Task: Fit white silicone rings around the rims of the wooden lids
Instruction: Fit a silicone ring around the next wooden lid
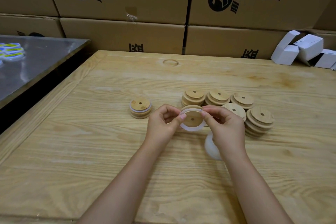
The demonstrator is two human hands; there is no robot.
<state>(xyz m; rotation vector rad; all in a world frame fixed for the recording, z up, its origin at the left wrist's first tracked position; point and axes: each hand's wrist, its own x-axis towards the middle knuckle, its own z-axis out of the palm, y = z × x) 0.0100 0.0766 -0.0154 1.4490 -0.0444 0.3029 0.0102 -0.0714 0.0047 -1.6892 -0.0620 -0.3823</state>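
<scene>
While both hands hold a lid [192,118] above the table [91,151] at centre, the left hand [163,123] and right hand [223,123] pinch a ring [189,128] half-seated; next, I judge, the near arc needs stretching over the rim.

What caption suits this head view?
The left hand and right hand stretch a white silicone ring over a wooden lid, with lid stacks beyond on the wooden table.

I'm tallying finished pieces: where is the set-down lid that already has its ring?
Head view: the ringed lid tops a small stack alone on the wooden table, just left of the left hand, apart from the bare stacks to the right.
</scene>
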